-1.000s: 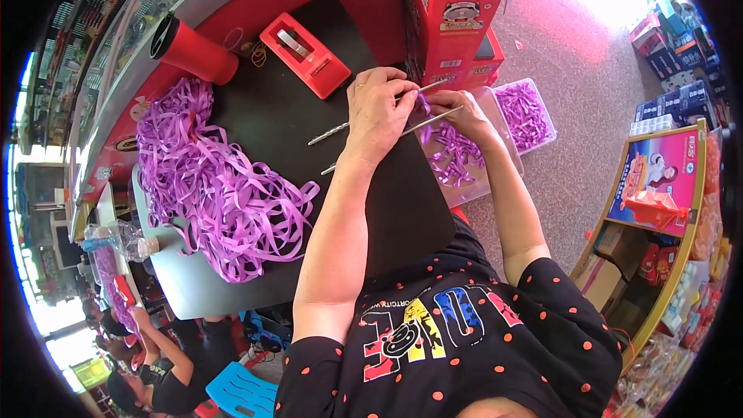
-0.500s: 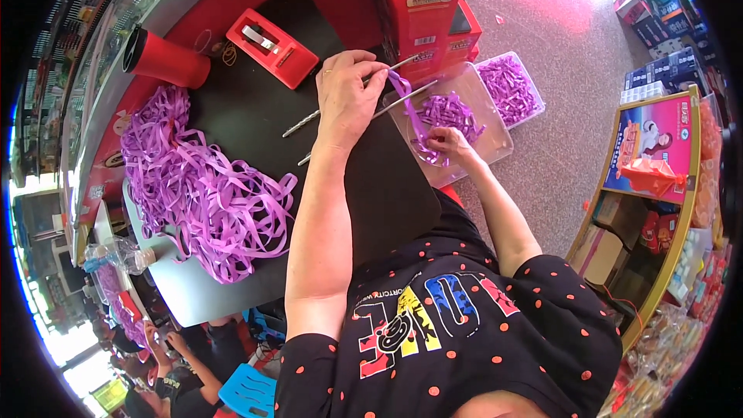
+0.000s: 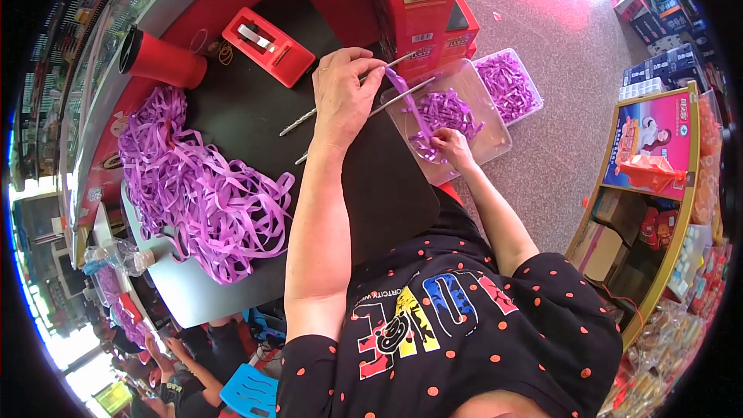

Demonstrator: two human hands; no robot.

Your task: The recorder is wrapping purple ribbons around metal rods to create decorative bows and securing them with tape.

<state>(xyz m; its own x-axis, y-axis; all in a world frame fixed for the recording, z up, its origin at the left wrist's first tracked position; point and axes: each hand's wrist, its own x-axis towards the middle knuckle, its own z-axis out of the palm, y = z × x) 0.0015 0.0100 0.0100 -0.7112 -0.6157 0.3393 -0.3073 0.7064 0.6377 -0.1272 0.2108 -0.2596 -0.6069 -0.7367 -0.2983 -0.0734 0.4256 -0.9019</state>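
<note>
My left hand (image 3: 344, 93) is closed above the dark mat, its thumb and fingertips pinching a purple ribbon (image 3: 416, 111). The ribbon runs down toward my right hand (image 3: 453, 147), whose fingers are pinched on its lower end over a clear plastic bin (image 3: 495, 142). A pile of short purple ribbon pieces (image 3: 449, 111) lies in that bin. Two thin metal rods lie side by side; the upper one (image 3: 298, 123) passes beneath my left hand, and the lower one (image 3: 398, 98) crosses behind the ribbon or under it, I cannot tell which.
A big heap of long purple ribbon (image 3: 209, 193) covers the table's left side. Beyond it are a red tumbler (image 3: 166, 59) and a red box-shaped device (image 3: 267, 46). A tall red carton (image 3: 422, 8) stands by the bins. A second bin (image 3: 535, 111) holds more pieces. Another person (image 3: 186, 379) sits lower left.
The ribbon between my hands has gone from slack and curved to straighter. Both hands keep nearly the same places.
</note>
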